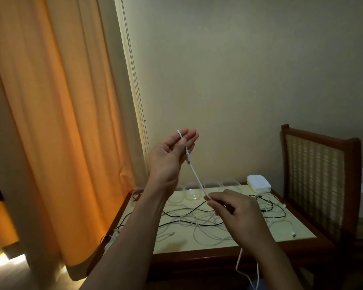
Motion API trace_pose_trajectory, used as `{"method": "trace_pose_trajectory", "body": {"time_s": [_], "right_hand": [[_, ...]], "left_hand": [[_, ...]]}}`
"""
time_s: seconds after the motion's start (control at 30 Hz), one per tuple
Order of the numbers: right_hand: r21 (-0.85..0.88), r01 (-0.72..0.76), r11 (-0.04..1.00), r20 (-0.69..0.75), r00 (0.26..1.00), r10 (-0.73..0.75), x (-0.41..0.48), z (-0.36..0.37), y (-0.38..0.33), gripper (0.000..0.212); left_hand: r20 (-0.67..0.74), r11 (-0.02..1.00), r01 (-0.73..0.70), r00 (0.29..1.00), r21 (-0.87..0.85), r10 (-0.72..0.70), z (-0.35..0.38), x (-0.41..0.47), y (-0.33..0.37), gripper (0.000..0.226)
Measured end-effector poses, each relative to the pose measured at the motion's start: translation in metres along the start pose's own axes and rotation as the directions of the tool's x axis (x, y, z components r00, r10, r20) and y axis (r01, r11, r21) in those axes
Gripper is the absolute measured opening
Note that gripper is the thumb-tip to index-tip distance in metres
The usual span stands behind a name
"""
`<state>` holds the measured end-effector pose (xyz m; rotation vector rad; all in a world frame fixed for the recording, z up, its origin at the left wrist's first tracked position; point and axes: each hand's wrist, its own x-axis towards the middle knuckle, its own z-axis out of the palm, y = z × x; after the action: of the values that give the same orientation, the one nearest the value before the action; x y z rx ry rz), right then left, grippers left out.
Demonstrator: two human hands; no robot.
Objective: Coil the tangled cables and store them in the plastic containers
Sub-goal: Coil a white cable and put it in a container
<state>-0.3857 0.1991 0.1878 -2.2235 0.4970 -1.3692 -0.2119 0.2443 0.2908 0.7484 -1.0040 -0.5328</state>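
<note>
"Since only the head view shows it, which step is this?"

"The start of coiling, I judge. The raised left hand (172, 155) has straight fingers, its thumb seemingly pinning the thin white cable (197, 178) looped over them. The right hand (239, 212) pinches it lower, above the cream-topped wooden table (170, 248)."

"Next?"

"Wrap the slack round the left fingers. The tail hangs past the near edge and may snag the black-and-white cable tangle (197, 220)."

"Room?"

"Open air above. Clear plastic containers (192, 192) line the far edge, and a cane-backed wooden chair (319, 174) crowds the right edge."
</note>
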Motion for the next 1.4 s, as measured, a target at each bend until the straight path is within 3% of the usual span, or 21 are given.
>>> {"method": "trace_pose_trajectory", "body": {"time_s": [0.2, 0.33, 0.5, 0.6, 0.87, 1.0, 1.13, 1.4], "right_hand": [[-0.218, 0.2, 0.955, -0.123, 0.965, -0.23, 0.005, -0.039, -0.021, 0.017], [-0.295, 0.24, 0.925, -0.191, 0.934, -0.303, 0.007, -0.054, -0.024, 0.013], [-0.254, 0.246, 0.935, -0.232, 0.923, -0.306, 0.009, -0.061, -0.019, 0.014], [-0.173, 0.183, 0.968, -0.257, 0.94, -0.224, 0.011, -0.055, -0.011, 0.017], [-0.004, 0.06, 0.998, -0.248, 0.967, -0.059, 0.004, -0.046, 0.013, 0.013], [0.1, 0.003, 0.995, -0.16, 0.987, 0.014, -0.001, -0.037, 0.017, 0.017], [0.138, 0.01, 0.99, -0.082, 0.997, 0.001, -0.008, -0.023, 0.008, 0.013], [-0.046, -0.05, 0.998, 0.078, 0.996, 0.053, -0.011, -0.033, -0.017, 0.015]], "left_hand": [[0.172, 0.876, 0.031, 0.977, 0.482, -0.129, -0.011, -0.025, -0.023, 0.026], [0.374, 0.752, -0.028, 0.879, 0.658, -0.295, -0.011, -0.05, -0.029, 0.026], [0.492, 0.82, 0.126, 0.746, 0.558, -0.449, -0.003, -0.072, -0.031, 0.028], [0.51, 0.857, 0.225, 0.723, 0.464, -0.466, 0.0, -0.083, -0.032, 0.031], [0.367, 0.93, 0.296, 0.858, 0.22, -0.36, 0.008, -0.107, -0.044, 0.034], [0.309, 0.95, 0.304, 0.912, -0.062, -0.272, 0.012, -0.111, -0.037, 0.031], [0.19, 0.879, 0.262, 0.961, -0.399, -0.2, 0.019, -0.113, -0.028, 0.031], [0.029, 0.93, 0.098, 0.995, -0.355, -0.094, 0.029, -0.11, -0.018, 0.036]]}}
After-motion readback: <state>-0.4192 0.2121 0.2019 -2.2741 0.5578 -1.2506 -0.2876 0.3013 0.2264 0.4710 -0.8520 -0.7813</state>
